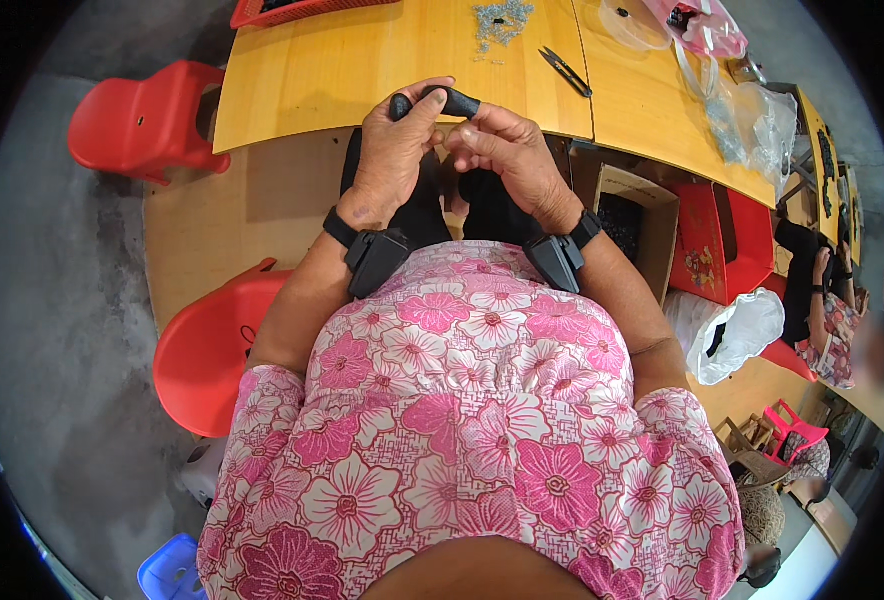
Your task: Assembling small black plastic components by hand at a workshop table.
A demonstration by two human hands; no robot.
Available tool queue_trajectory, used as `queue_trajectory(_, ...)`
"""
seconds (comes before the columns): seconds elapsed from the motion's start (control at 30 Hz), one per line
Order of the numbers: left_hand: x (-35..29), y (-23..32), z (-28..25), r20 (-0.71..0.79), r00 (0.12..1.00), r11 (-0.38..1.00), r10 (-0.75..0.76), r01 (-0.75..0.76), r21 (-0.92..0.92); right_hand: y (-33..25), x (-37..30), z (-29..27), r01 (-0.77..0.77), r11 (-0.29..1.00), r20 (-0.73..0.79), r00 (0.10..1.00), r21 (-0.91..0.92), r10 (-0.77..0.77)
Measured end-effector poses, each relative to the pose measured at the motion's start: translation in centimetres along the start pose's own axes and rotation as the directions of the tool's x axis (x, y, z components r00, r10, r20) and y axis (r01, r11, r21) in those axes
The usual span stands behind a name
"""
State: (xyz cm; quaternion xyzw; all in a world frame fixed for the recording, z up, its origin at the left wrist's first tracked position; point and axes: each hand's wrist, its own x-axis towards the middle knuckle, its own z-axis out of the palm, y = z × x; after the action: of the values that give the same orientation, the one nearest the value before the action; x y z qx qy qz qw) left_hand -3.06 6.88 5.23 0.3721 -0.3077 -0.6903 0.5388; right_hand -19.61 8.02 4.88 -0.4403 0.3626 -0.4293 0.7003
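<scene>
My left hand [395,152] is closed in front of the table edge, its thumb and a finger gripping a black finger cover [452,101]. That cover sits over the outstretched index finger of my right hand [515,160]. The right thumb stands apart from that finger and points toward my left hand, with nothing visible in its grasp. A second black cover [400,107] shows at a fingertip of my left hand. On the yellow table [332,85] beyond lie a pile of small clear pieces [502,22] and black thread snips [566,72].
A red basket [307,8] and a clear bowl [634,22] stand on the table, with plastic bags [762,120] at right. Below are an open carton [634,185] and a red box [727,240]. Red stools [212,350] stand left. Another person [830,330] sits far right.
</scene>
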Motion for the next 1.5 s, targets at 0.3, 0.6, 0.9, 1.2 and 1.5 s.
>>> queue_trajectory(0.3,0.0,0.5,0.3,0.001,1.0,0.999,0.015,-0.015,0.037,-0.3,-0.4,-0.1,-0.089,0.96,0.27,0.963,0.265,0.015)
queue_trajectory(0.6,0.2,0.4,1.1,0.116,0.993,0.995,0.028,-0.04,0.096,-0.5,-0.3,0.6,-0.141,0.93,0.424,0.905,0.339,-0.018)
queue_trajectory(0.9,0.8,-0.1,1.2,0.174,0.985,0.99,0.0,-0.025,0.142,1.0,0.2,-0.1,-0.272,0.68,0.506,0.846,0.681,-0.169)
queue_trajectory(1.2,1.6,1.2,1.6,0.255,0.963,0.99,-0.086,0.112,-0.088,-1.0,-0.2,-2.1,-0.175,0.895,0.413,0.911,0.411,-0.012)
queue_trajectory(1.5,1.6,-1.0,2.3,0.186,0.982,1.0,-0.022,0.024,-0.01,-1.0,0.1,-0.8,-0.047,0.962,0.165,0.982,-0.27,0.094)
